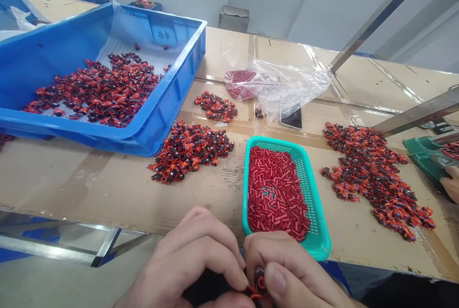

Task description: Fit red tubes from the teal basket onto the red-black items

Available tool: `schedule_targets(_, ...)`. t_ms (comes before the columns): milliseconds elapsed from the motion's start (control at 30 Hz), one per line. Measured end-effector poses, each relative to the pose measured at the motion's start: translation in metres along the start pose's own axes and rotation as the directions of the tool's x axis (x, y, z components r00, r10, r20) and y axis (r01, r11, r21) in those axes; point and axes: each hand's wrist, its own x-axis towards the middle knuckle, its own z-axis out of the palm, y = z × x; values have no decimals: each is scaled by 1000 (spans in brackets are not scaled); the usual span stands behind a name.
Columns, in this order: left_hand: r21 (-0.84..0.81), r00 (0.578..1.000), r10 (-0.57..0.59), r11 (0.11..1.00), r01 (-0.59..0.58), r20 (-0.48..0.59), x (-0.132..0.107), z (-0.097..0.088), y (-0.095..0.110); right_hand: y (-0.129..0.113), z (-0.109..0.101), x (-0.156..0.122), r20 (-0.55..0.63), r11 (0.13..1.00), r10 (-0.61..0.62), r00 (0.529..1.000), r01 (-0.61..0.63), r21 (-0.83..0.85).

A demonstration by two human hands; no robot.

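head view, low edge: my left hand (190,260) sits at about seven o'clock, its fingers curled tight over something dark that i cannot make out. my right hand (287,274), just beside it at six o'clock, has thumb and forefinger pinched shut on a small black coil (259,281) with thin orange wire tails, held off the table (89,188) edge, between both hands.

at ten o'clock stands the blue crate (168,97), part full of finished coils. at its foot, toward twelve, lies a middle pile (191,150). right above my right hand is the green basket (319,222) of red sleeves (274,193). at two o'clock spreads the right pile (376,179); at the far right edge another person's hand (452,181) works.

as i judge it, the risk is the wire: it is fine, and a hard pinch could kink or snap it. the coil hangs past the table edge, so a slip would drop it to the floor.
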Motion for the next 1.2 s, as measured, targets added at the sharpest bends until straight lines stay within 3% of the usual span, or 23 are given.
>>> schedule_targets(300, -234, 975, -209, 947, 220, 72, 0, 0, -3, 1, 1, -2, 11, 998, 30, 999, -30, -54)
schedule_targets(600, 12, 994, -103, 995, 103, 43, 8, -4, 4, 1, 2, -5, -28, 994, 74, 997, -77, -81)
schedule_targets(733, 109, 995, -87, 991, 81, 43, 5, -3, 4, 4, 2, 0, 15, 995, 41, 999, -39, -96)
schedule_targets(900, 200, 997, -81, 976, 83, -17, 3, 5, 6, 0, 6, -4, -96, 992, 83, 992, -92, -91)
schedule_targets(1200, 160, 993, -116, 981, 114, 4, -1, 1, 13, 5, 8, -4, -134, 994, 1, 991, -15, -107)
